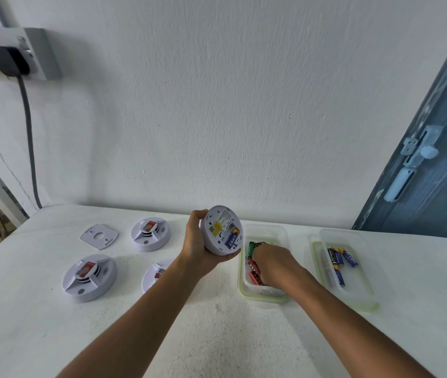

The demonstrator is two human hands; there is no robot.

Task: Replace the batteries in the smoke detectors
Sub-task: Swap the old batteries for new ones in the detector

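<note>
My left hand point(199, 241) grips a round white smoke detector point(221, 230) above the table, its back turned toward me, with a blue battery point(232, 238) seated in its open compartment. My right hand point(273, 264) reaches down into a clear container point(264, 294) of red and green batteries point(252, 264), fingers curled among them; whether they pinch one is hidden. A second clear container point(358, 290) to the right holds several blue batteries point(339, 259).
Three more smoke detectors lie on the white table: one point(150, 233) at the back, one point(89, 276) front left, one point(157, 272) partly hidden by my left forearm. A white mounting plate point(99, 236) lies at back left. A blue door point(435, 173) stands at right.
</note>
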